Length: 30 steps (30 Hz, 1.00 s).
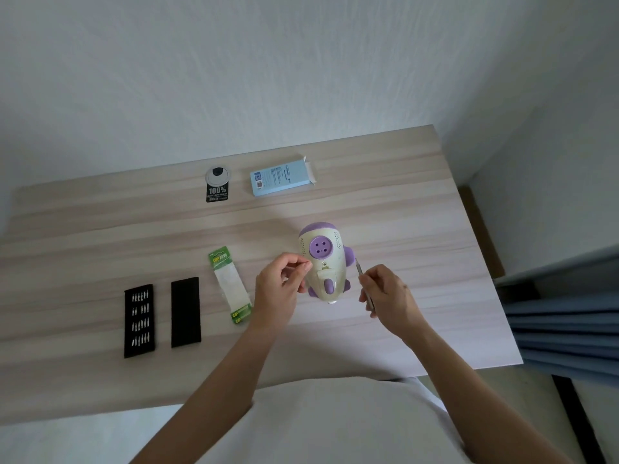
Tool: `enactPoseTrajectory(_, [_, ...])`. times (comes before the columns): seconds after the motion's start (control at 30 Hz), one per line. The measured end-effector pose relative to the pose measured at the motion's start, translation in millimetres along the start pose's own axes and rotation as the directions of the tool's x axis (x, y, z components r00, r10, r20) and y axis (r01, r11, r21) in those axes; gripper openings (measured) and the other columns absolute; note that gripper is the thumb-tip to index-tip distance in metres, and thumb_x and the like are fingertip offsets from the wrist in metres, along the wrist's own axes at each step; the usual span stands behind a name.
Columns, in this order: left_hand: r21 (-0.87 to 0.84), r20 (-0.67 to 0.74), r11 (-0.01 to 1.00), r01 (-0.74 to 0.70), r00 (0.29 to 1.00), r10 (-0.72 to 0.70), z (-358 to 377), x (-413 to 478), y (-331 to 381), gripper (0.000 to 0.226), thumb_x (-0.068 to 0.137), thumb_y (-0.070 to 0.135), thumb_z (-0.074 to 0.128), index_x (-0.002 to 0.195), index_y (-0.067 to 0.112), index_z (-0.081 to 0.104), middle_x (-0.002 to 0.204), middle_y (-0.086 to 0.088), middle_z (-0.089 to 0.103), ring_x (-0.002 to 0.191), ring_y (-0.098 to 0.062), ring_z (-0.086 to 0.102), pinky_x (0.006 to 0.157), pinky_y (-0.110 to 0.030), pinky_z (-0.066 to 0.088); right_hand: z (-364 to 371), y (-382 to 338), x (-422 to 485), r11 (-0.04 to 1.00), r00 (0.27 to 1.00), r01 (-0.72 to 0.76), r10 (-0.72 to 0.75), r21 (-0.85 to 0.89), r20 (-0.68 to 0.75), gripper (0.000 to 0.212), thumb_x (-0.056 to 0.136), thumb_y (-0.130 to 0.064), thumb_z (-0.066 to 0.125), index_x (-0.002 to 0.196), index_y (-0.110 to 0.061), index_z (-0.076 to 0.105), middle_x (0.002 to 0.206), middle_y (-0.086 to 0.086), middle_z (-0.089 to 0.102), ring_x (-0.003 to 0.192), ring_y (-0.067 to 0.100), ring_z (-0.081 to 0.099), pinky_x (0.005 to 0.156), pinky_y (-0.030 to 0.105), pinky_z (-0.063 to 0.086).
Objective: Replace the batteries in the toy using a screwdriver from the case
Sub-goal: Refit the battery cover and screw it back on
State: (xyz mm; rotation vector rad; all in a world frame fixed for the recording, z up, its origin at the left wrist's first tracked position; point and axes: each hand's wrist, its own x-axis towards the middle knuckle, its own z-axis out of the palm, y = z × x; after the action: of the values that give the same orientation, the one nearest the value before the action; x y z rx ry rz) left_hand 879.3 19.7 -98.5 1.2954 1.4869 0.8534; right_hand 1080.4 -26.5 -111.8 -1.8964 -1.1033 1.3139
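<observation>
The toy rocket (326, 262) lay between my hands, far from the table (418, 202) edges. My right hand (385, 293) gripped the thin screwdriver (359, 268). My left hand (279, 284) pinched its fingertips; on what, I couldn't tell.

A home room: wooden desk (385, 182), plain white wall (234, 78), blue curtain (569, 336).

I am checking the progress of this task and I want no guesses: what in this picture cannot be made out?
All in the head view:
- Whether the left hand pinches a screw: its fingers cover the spot.
- Tip of the screwdriver: too small; the right hand hides the handle.
- Batteries inside the toy: hidden by its shell.
- Bit shapes in the case: too small.
- Print on the blue box: blurred.
</observation>
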Motion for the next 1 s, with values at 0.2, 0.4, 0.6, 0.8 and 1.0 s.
enactPoseTrajectory(0.2, [0.024,-0.033,1.0,0.004,0.999,-0.003,10.5,1.4,2.1,0.017,0.095,0.011,0.064,0.083,0.023,0.065,0.065,0.005,0.064,0.056,-0.016,0.059,0.055,-0.033,0.052,-2.9,2.9,7.7,0.998,1.0,-0.009,0.008,0.066,0.017,0.014,0.101,-0.02,0.051,0.092,-0.01,0.056,0.071,0.003,0.066,0.054,0.009,0.055,0.051,0.028,0.052])
enactPoseTrajectory(0.4, [0.093,-0.075,0.995,-0.026,0.997,0.033,16.9,1.5,-1.4,0.024,0.093,0.011,0.066,0.08,0.032,0.064,0.059,0.01,0.062,0.053,-0.01,0.057,0.055,-0.027,0.048,-4.5,6.6,19.8,0.991,1.0,0.001,-0.004,0.131,0.023,0.016,0.102,-0.02,0.05,0.094,-0.008,0.057,0.069,0.003,0.065,0.054,0.011,0.055,0.051,0.029,0.051])
enactPoseTrajectory(0.6, [0.123,-0.124,0.989,-0.079,0.988,0.094,19.7,0.5,-4.0,0.006,0.089,0.016,0.07,0.085,0.02,0.069,0.07,0.004,0.067,0.057,-0.012,0.062,0.057,-0.029,0.054,0.4,-0.1,40.3,0.969,0.999,0.014,-0.023,0.246,0.03,0.017,0.102,-0.018,0.05,0.091,-0.008,0.057,0.065,0.001,0.063,0.051,0.014,0.053,0.048,0.029,0.048])
enactPoseTrajectory(0.8, [0.192,-0.129,0.97,-0.15,0.976,0.176,20.6,-2.0,-5.5,0.014,0.088,0.027,0.065,0.091,0.015,0.071,0.077,0.004,0.068,0.064,-0.019,0.066,0.058,-0.036,0.053,9.2,-3.9,56.0,0.936,1.0,0.004,-0.012,0.352,0.02,0.02,0.103,-0.016,0.048,0.088,-0.007,0.057,0.063,0.0,0.06,0.048,0.014,0.05,0.046,0.027,0.044])
enactPoseTrajectory(1.0, [0.26,-0.11,0.95,-0.171,0.973,0.205,23.2,-1.9,-6.8,0.008,0.09,0.014,0.066,0.091,0.022,0.069,0.083,0.004,0.066,0.071,-0.02,0.066,0.058,-0.024,0.046,18.2,-2.4,59.4,0.904,0.999,-0.02,0.005,0.426,0.036,0.021,0.104,-0.017,0.047,0.088,-0.007,0.057,0.068,0.003,0.06,0.047,0.015,0.049,0.046,0.027,0.043])
